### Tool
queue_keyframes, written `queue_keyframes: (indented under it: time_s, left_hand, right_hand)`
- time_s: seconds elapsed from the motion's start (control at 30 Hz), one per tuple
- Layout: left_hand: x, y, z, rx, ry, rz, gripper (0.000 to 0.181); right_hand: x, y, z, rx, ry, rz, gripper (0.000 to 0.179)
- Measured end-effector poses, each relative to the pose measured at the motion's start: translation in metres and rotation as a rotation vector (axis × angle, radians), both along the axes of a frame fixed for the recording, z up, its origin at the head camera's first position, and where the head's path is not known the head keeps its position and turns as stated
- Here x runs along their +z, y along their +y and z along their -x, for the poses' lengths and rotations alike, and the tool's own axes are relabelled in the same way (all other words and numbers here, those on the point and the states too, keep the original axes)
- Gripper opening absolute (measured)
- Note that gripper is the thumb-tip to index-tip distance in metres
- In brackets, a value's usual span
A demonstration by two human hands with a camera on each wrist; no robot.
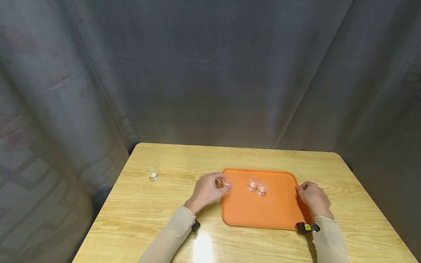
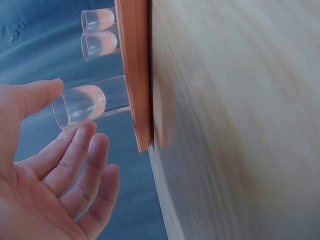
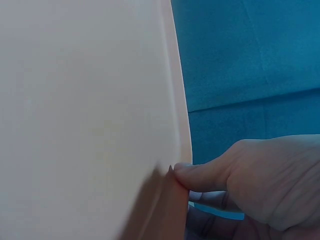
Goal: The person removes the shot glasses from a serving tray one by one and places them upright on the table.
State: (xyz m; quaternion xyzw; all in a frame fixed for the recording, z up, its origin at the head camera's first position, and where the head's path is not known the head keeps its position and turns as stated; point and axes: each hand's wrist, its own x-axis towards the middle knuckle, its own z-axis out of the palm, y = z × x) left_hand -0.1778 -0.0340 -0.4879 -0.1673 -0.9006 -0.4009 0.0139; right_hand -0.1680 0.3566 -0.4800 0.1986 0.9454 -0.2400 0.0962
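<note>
My left hand point(image 1: 207, 190) reaches over the left edge of the orange tray point(image 1: 256, 212). Between its thumb and fingertips it pinches a clear shot glass point(image 2: 82, 106) near the rim; the glass is upright, its base down at the tray. The other fingers are loosely bent below. Two more shot glasses, one point(image 1: 253, 183) just left of the other point(image 1: 262, 187), stand close together near the tray's middle. At the tray's right edge my right hand point(image 1: 314, 198) grips the rim, thumb point(image 3: 187, 175) on top and fingers underneath.
One further shot glass point(image 1: 153, 174) stands at the left on the wooden table point(image 1: 148, 219). A grey curtain point(image 1: 210, 73) hangs behind the table's far edge. Black wrist cameras are strapped to both wrists.
</note>
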Motion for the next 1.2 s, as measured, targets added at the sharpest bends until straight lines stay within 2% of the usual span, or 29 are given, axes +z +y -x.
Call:
queue_keyframes:
  time_s: [0.47, 0.73, 1.0, 1.2]
  left_hand:
    - [0.0, -0.024, 0.0, 0.05, 0.009, 0.013, 0.039]
    - [-0.001, -0.045, 0.0, 0.107, 0.013, 0.035, 0.042]
    - [0.002, -0.063, -0.003, 0.139, -0.003, 0.045, 0.042]
    - [0.001, -0.077, -0.006, 0.168, 0.015, 0.047, 0.042]
  right_hand:
    - [-0.001, 0.0, -0.001, 0.008, 0.024, -0.008, 0.028]
    - [0.001, 0.0, 0.0, 0.009, 0.021, -0.004, 0.028]
    - [0.001, 0.001, -0.001, 0.007, 0.015, -0.003, 0.027]
    - [0.0, 0.002, 0.0, 0.016, 0.002, 0.009, 0.028]
